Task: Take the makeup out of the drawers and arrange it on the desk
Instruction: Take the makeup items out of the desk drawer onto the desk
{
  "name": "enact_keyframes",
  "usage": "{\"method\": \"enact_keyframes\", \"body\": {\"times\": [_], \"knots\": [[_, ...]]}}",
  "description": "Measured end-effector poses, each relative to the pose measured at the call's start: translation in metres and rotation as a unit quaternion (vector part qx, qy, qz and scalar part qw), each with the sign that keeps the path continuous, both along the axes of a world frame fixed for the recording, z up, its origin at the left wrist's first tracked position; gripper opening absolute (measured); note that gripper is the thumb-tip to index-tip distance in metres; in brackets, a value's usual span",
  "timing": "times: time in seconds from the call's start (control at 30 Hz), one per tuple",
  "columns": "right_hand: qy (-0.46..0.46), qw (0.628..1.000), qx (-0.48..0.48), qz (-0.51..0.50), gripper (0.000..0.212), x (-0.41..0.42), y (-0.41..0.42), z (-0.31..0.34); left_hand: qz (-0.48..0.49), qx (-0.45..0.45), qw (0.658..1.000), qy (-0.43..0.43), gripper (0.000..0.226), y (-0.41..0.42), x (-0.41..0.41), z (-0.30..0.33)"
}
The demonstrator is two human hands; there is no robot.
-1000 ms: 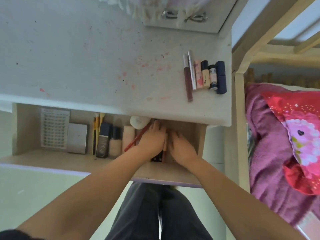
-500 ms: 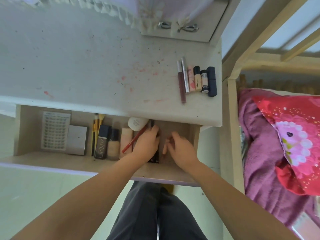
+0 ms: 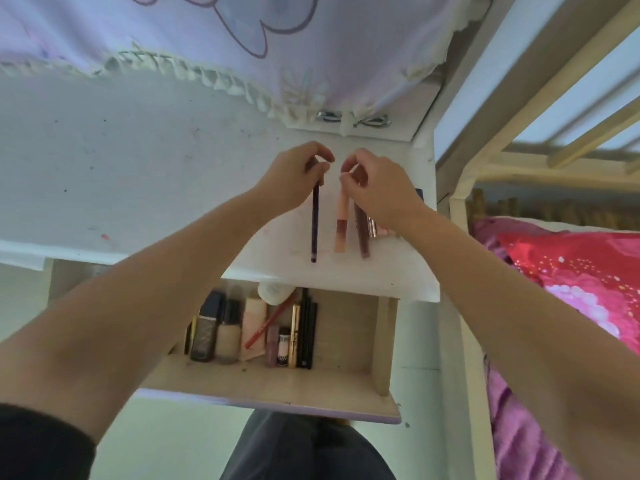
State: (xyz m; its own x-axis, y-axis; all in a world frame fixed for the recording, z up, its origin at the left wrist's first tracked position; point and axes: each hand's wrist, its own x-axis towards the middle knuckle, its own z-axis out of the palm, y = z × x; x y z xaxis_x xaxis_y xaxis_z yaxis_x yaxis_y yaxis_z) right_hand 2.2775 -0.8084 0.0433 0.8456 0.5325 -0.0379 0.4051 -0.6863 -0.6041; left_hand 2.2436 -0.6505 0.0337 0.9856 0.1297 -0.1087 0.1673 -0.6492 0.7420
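**Friend:** What have you got there, from your head camera?

**Me:** My left hand (image 3: 298, 174) pinches the top end of a dark pencil (image 3: 314, 225); my right hand (image 3: 375, 183) pinches the top of a peach tube (image 3: 341, 223). Both lie lengthwise on the desk (image 3: 138, 161), the tube just beside a brown lip gloss (image 3: 361, 233) in the row.

**Friend:** What might go wrong?

**Me:** The pencil's lower tip sits near the desk's front edge. It's round, so I'd guess a careless let-go could roll it off into the open drawer (image 3: 346, 341) below. My right wrist also covers the rest of the row; dragging it back could scatter those.

**Friend:** And the drawer?

**Me:** Plenty left: foundation bottles (image 3: 216, 336), a red pencil (image 3: 268, 323).
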Motion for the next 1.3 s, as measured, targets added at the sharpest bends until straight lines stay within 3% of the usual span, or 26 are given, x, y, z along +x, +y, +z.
{"method": "enact_keyframes", "body": {"times": [0.23,0.4,0.57,0.67,0.77,0.9,1.0,1.17,1.3], "knots": [[-0.041,0.994,-0.098,-0.028,0.023,0.031,0.006,-0.030,-0.013,0.025,0.999,0.027,0.024,-0.010,0.048,-0.034],[-0.055,0.995,-0.068,-0.053,0.022,0.020,-0.005,-0.021,-0.010,0.012,0.999,0.029,0.026,-0.010,0.040,-0.037],[-0.029,0.997,0.076,0.013,0.015,-0.057,-0.026,-0.013,-0.006,-0.032,0.999,0.007,0.014,-0.007,-0.045,-0.016],[0.076,0.994,0.029,0.079,0.017,-0.126,-0.038,-0.045,-0.052,-0.037,0.995,0.071,0.010,-0.012,-0.132,-0.032],[0.182,0.976,-0.091,0.079,0.027,-0.162,-0.040,-0.093,-0.130,0.058,0.983,0.117,0.015,-0.020,-0.186,-0.078],[0.169,0.970,-0.167,0.058,0.048,-0.162,-0.027,-0.133,-0.113,0.153,0.972,0.136,0.045,-0.028,-0.185,-0.132],[0.159,0.970,-0.179,0.030,0.051,-0.158,-0.015,-0.147,-0.121,0.229,0.955,0.143,0.058,-0.035,-0.171,-0.149],[0.143,0.969,-0.197,0.048,0.041,-0.163,-0.015,-0.160,-0.170,0.320,0.920,0.150,0.054,-0.049,-0.165,-0.143],[0.132,0.981,-0.138,0.007,0.031,-0.173,-0.025,-0.154,-0.106,0.308,0.937,0.128,0.041,-0.050,-0.173,-0.140]]}}
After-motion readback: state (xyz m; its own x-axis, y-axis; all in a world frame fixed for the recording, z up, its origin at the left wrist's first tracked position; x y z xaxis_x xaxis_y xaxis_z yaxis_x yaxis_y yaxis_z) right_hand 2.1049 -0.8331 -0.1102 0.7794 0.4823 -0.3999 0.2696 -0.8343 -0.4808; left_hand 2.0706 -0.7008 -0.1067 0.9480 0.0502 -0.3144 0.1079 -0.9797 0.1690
